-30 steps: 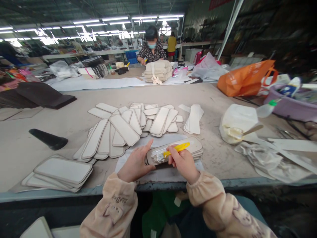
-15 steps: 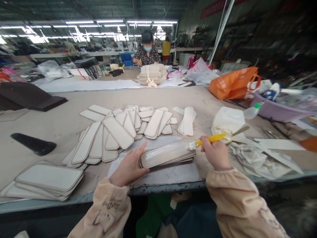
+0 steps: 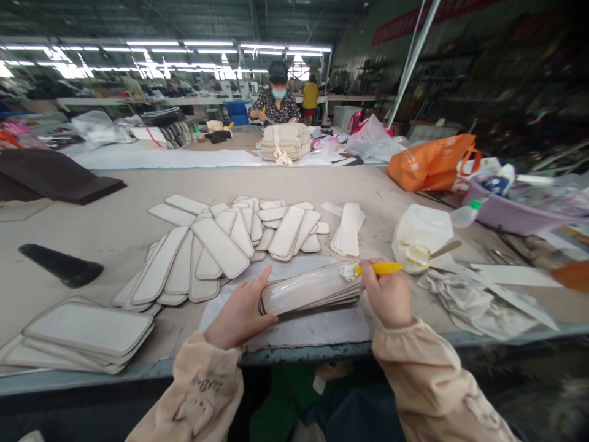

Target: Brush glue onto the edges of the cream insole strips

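Note:
My left hand [image 3: 242, 310] grips the near left end of a stack of pale, rounded panels [image 3: 308, 290], thumb low at the front and fingers behind. A wet, shiny film covers part of the top panel. In my right hand [image 3: 389, 298] is a yellow-handled brush [image 3: 380, 268], its bristles coated in white paste and touching the top panel near its right end. A sheet of white paper [image 3: 317, 325] lies under the stack. Beyond it, many similar loose panels [image 3: 221, 245] overlap in a spread pile.
At right stand a cut-open white jug [image 3: 423, 227] holding paste and a spatula [image 3: 446, 248], a crumpled cloth [image 3: 464, 301], an orange bag [image 3: 427, 162] and a purple basin [image 3: 515, 209]. Wider panels [image 3: 87, 325] and a black tapered object [image 3: 59, 265] lie left. A co-worker [image 3: 277, 101] sits opposite.
My right hand has shifted slightly left and down with the brush, whose bristles moved a little left along the top panel. My left hand keeps its hold on the stack.

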Available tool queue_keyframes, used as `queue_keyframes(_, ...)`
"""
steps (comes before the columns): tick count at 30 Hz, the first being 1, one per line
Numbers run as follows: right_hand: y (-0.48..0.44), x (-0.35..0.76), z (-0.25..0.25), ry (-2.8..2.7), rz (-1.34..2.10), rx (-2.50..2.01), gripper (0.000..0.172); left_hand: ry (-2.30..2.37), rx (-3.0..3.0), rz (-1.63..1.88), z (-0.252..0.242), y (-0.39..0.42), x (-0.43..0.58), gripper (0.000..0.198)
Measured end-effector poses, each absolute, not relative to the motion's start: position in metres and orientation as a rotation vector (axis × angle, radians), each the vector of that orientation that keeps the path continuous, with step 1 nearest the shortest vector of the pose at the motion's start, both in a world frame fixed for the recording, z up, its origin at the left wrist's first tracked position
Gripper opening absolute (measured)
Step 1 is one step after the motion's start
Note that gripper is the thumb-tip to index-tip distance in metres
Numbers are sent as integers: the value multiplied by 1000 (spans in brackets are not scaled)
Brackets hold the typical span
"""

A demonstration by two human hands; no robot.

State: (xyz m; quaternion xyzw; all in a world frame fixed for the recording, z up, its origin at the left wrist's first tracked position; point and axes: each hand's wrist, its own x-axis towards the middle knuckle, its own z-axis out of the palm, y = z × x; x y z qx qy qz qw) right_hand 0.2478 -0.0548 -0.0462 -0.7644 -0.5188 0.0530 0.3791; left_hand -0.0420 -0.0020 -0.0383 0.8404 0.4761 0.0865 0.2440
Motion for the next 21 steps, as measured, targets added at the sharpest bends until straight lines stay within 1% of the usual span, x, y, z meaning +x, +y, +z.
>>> queue_keyframes(4, -57, 210, -46, -1321, 444, -1763, 46, 1293, 2283, 264, -39, -3, -43, 107)
queue_keyframes(8, -56, 170, -47, -1164, 840, -1537, 44, 1286, 2262, 281, -40, -4, -44, 108)
queue_keyframes(12, -52, 143, -55, -1127, 1065, -1439, 47, 1263, 2265, 293, -43, -3, -44, 108)
queue_keyframes(14, -50, 139, -59, -1202, 1069, -1487, 51, 1265, 2273, 294, -44, -3, -45, 108)
queue_keyframes(17, -48, 153, -59, -1310, 895, -1652, 60, 1272, 2285, 294, -45, -3, -45, 108)
queue_keyframes(21, -45, 196, -48, -1253, 592, -1844, 58, 1272, 2286, 269, -41, -3, -44, 106)
